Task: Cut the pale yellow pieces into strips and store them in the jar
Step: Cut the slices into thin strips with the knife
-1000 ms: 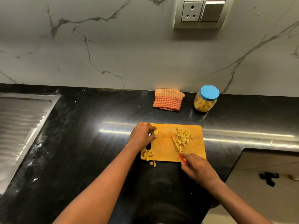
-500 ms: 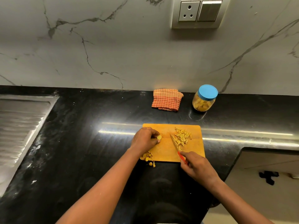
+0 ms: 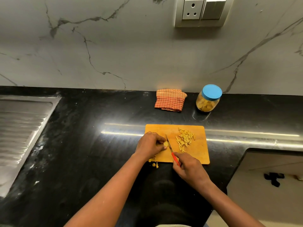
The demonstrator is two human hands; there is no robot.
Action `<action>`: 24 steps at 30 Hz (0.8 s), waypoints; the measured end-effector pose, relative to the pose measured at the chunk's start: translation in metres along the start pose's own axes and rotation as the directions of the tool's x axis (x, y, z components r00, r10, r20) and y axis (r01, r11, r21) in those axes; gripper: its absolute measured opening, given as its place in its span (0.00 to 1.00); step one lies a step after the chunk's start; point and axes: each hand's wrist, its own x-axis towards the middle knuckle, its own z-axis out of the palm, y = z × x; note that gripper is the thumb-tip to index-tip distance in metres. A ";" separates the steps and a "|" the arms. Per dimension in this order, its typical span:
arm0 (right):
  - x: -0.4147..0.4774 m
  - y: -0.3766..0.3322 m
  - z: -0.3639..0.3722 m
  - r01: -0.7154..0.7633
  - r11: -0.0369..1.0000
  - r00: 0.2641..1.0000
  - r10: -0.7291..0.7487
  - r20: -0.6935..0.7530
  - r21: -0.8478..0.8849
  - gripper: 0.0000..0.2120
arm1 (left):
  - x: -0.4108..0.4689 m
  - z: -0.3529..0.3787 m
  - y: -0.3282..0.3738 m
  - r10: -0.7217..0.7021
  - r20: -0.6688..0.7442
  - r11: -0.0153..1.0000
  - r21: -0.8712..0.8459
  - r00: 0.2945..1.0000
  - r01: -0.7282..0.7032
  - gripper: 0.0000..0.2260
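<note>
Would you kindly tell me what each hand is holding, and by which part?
The left hand pinches a pale yellow piece by its left side; the right hand grips the knife by its red handle.

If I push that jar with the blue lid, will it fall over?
Probably not: the jar looks short and wide and stands flat on the counter, so it would likely slide. The yellow pieces inside probably weigh it down. Its lid is on, so little should spill; on its side, it might roll.
</note>
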 end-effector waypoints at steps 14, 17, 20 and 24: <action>-0.005 -0.003 0.005 -0.012 1.000 1.000 0.013 0.017 -0.026 0.19 | -0.002 -0.002 0.001 0.015 -0.015 1.000 0.024 1.000 -0.015 0.16; -0.005 -0.003 0.006 -0.006 0.999 1.000 0.007 0.027 -0.038 0.19 | -0.001 -0.002 0.001 -0.006 -0.013 1.000 0.020 1.000 0.006 0.16; -0.006 -0.001 0.006 -0.009 0.999 1.000 0.010 0.024 -0.036 0.19 | 0.000 -0.003 0.003 -0.020 -0.002 0.999 0.028 1.000 0.020 0.17; -0.003 -0.002 0.004 0.020 0.999 0.999 -0.017 0.051 -0.049 0.18 | 0.001 -0.004 0.004 -0.012 0.003 0.999 0.031 1.000 0.012 0.16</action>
